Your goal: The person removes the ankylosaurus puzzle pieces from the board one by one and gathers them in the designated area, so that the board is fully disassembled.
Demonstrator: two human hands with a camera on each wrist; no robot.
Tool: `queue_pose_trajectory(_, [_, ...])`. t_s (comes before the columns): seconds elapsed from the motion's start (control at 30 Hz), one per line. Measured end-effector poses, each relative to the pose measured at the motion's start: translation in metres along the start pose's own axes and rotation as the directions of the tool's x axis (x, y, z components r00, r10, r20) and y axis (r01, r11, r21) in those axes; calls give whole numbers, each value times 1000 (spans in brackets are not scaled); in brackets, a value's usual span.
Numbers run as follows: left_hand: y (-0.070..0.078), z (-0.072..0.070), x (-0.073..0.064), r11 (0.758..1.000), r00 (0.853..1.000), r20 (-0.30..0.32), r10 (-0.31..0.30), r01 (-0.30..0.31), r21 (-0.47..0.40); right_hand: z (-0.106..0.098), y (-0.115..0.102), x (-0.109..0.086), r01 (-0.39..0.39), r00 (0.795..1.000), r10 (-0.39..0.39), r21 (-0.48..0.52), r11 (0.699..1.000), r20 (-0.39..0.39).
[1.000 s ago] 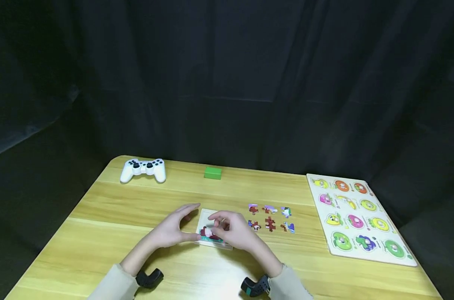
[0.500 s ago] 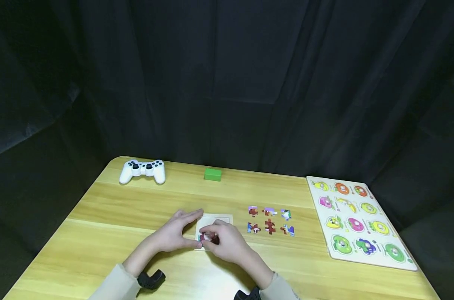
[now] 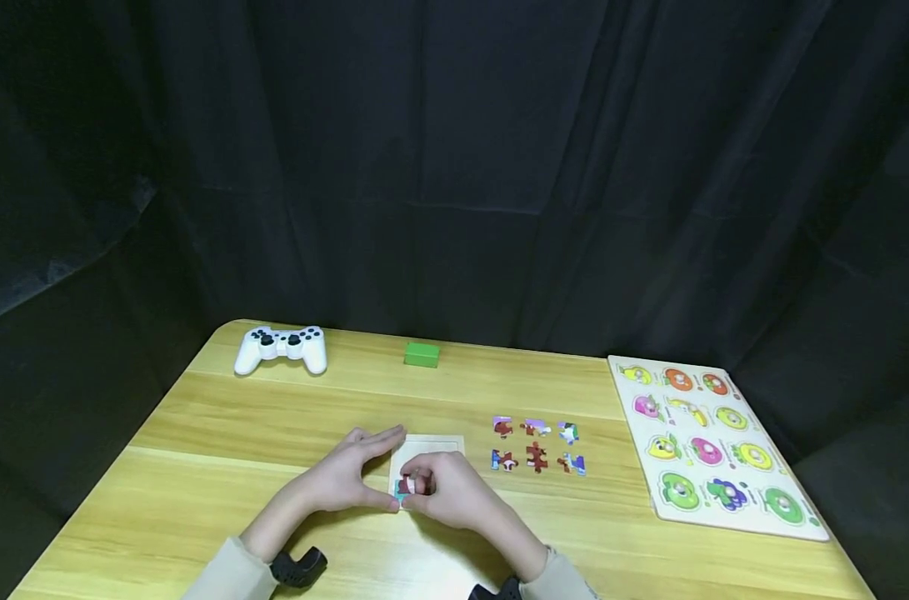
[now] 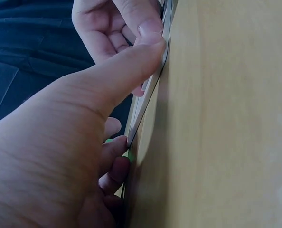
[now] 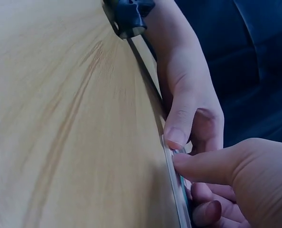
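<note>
A pale wooden puzzle board (image 3: 442,442) lies on the table between both hands, with dark red and teal picture parts along its near side. My left hand (image 3: 340,477) holds its left side, thumb at the near corner and fingertips at the far one. In the left wrist view those fingertips meet the board's edge (image 4: 143,104). My right hand (image 3: 454,493) bends over the near side, thumb and fingers pinching a dark red puzzle piece (image 3: 409,485) there. In the right wrist view both thumbs are close together at the edge. The right hand hides part of the picture.
Several loose jigsaw pieces (image 3: 536,457) lie in two rows right of the board. A large fruit puzzle board (image 3: 697,520) is at the right edge. Toward the back are a white game controller (image 3: 282,346) and a green block (image 3: 422,355).
The right hand has come down and left onto the board's near side, its fingers closing at the piece. The board has turned to lie squarer. The left hand stays at its left side.
</note>
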State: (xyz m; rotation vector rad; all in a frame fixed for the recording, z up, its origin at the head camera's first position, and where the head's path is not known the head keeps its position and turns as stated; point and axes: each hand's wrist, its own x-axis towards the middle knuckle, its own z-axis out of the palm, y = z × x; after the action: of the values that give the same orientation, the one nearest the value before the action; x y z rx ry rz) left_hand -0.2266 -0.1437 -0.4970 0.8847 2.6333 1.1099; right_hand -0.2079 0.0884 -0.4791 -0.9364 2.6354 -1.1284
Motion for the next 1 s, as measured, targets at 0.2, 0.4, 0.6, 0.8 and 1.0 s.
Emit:
queue_pose_trajectory(0.2, [1,0,0,1000,1000,-1,6,-6,6,2,3,1,-41,999,41,4,999,-6])
queue_pose_trajectory(0.4, [1,0,0,1000,1000,3,1,-1,2,2,6,1,-41,999,41,-2,999,-9])
queue_pose_trajectory(0.6, [1,-1,0,1000,1000,11,1,-1,2,3,9,0,-14,1000,14,-24,1000,-15])
queue_pose_trajectory(0.8, [1,-2,0,1000,1000,14,-4,4,-1,2,8,-1,-8,1000,7,-47,999,-26])
queue_pose_trajectory(1.0, [1,-1,-1,1000,1000,24,-14,14,-14,2,6,-3,-1,1000,0,-38,999,-25])
